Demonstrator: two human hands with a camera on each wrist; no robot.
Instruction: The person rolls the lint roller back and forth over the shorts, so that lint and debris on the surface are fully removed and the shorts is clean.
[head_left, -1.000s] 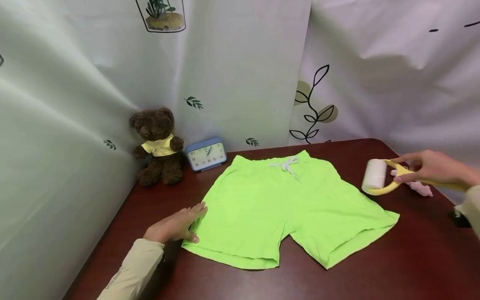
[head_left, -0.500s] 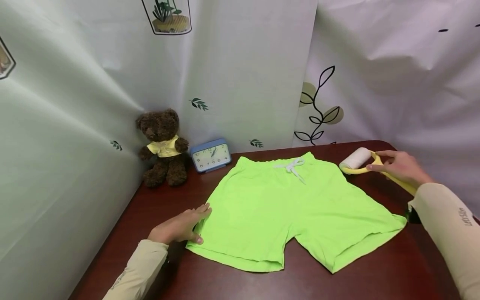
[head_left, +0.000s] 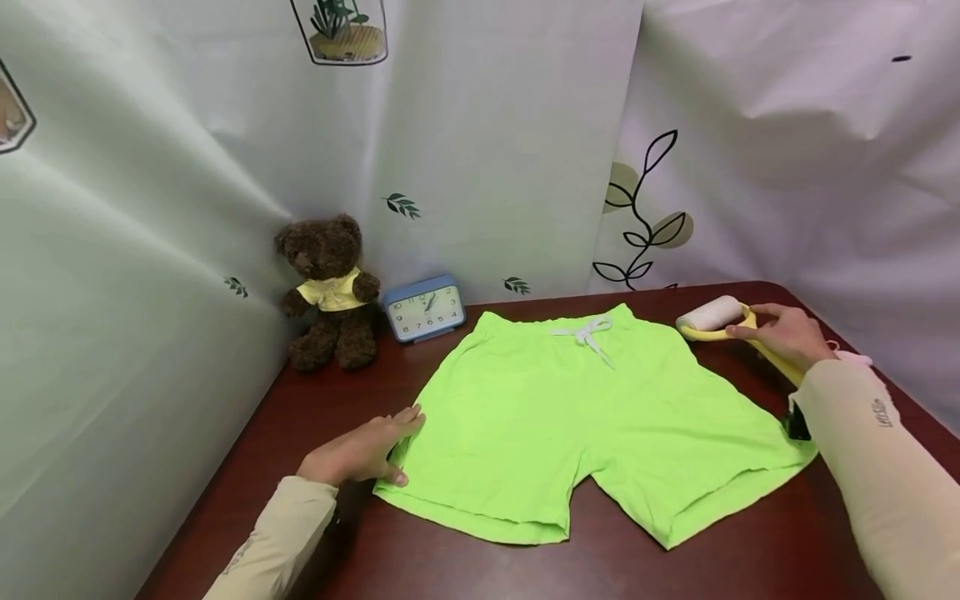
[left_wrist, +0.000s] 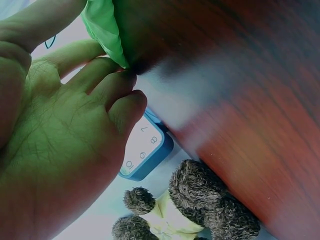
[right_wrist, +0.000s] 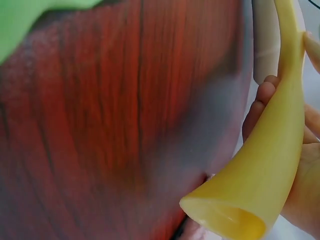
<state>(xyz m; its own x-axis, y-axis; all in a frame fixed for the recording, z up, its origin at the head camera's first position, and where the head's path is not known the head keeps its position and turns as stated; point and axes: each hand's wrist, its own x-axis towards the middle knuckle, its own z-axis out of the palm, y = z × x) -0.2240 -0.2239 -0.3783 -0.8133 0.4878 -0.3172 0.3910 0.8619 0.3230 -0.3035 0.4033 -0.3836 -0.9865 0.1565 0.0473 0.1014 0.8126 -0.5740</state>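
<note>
Neon green shorts (head_left: 525, 408) with a white drawstring bow lie spread flat on the dark red table (head_left: 465, 571). My left hand (head_left: 365, 450) rests on their left edge, fingers extended over the fabric and thumb near the hem. In the left wrist view its palm (left_wrist: 65, 120) faces the camera, with green cloth at the fingertips. My right hand (head_left: 787, 333) grips a lint roller (head_left: 712, 315) with a white roll and yellow frame, close to the shorts' upper right corner. In the right wrist view the roller's flared yellow handle (right_wrist: 260, 155) runs along the palm, its hollow end toward the camera.
A brown teddy bear (head_left: 330, 292) in a yellow shirt sits at the back left. Beside it stands a blue alarm clock (head_left: 425, 310). A small pink item (head_left: 852, 357) lies behind my right wrist. Printed curtains (head_left: 495, 150) hang along the table's back and left sides.
My right hand has carried the lint roller leftward from the table's right side to the shorts' upper right corner, tilting it. The left hand has stayed on the shorts; the view has shifted slightly.
</note>
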